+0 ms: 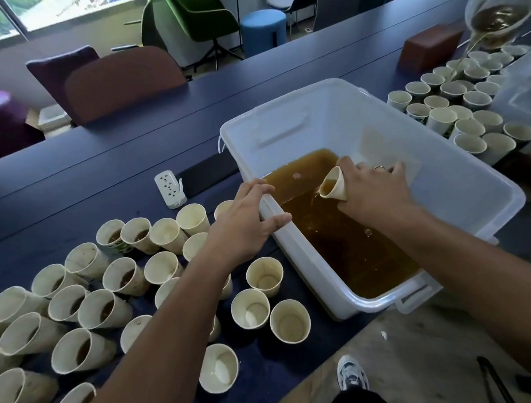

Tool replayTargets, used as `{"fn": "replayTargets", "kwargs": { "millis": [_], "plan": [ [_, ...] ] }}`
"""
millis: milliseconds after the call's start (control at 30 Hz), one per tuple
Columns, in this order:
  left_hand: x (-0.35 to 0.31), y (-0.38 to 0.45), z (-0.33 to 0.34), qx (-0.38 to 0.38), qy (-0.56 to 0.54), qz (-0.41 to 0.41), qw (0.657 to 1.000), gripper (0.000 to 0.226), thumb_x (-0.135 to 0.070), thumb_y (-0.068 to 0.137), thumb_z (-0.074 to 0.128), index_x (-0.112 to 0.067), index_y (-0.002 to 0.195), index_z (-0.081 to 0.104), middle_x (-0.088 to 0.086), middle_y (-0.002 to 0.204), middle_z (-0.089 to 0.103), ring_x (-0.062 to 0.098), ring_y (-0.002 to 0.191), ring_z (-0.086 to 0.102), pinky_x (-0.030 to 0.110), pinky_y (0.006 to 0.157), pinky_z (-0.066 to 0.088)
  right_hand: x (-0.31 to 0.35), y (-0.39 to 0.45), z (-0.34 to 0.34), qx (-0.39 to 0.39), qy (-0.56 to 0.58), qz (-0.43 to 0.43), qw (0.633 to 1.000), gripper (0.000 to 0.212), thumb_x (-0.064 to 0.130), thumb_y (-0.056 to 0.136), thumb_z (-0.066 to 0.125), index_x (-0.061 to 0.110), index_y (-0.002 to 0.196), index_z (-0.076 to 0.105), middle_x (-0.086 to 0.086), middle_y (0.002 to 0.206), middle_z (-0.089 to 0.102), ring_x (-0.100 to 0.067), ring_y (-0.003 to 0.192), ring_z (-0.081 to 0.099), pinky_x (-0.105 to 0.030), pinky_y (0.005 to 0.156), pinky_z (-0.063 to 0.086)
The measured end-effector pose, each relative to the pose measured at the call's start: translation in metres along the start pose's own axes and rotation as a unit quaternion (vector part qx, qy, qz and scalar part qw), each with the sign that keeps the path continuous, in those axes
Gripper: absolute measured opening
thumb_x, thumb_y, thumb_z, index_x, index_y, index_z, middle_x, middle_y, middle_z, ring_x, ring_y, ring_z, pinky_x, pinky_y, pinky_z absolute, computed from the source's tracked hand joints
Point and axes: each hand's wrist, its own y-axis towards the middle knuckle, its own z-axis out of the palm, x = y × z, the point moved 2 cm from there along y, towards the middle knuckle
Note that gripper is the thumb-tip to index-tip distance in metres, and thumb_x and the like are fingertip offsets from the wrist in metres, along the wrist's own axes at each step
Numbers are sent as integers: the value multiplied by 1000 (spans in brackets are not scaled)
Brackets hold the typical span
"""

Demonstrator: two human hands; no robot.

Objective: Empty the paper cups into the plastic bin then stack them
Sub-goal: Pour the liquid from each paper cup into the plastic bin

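Dozens of paper cups (127,275) crowd the dark table (95,157) on our left, some holding brown dregs, others drained. Our right hand (374,192) grips one cup (333,186) tipped over the white plastic bin (466,185), spilling into the brown liquid (340,243) pooled there. Our left hand (246,222) clasps the bin's near left rim.

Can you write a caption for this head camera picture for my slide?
Right hand tips a paper cup of brown liquid into the plastic bin while the left hand holds its rim.
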Motion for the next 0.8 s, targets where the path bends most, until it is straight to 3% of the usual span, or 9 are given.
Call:
{"fn": "replayTargets", "kwargs": {
  "millis": [533, 800],
  "plan": [
    [2, 0, 3, -9, -13, 7, 1000, 62, -56, 93, 61, -34, 147, 39, -19, 157, 26, 10, 130, 46, 34, 93, 45, 3, 2, 1, -57, -60, -32, 996, 47, 36, 82, 71, 37, 121, 44, -5, 109, 59, -33, 108, 55, -51, 94, 31],
    [1, -1, 4, -5, -20, 6, 1000, 63, -54, 95, 60, -32, 149, 37, -18, 159, 24, 9, 131, 44, 28, 90, 40, 2, 4, -1, -27, -24, -37, 999, 55, 15, 82, 70, 38, 127, 48, -5, 122, 51, -32, 124, 39, -53, 100, 26]
  ]
}}
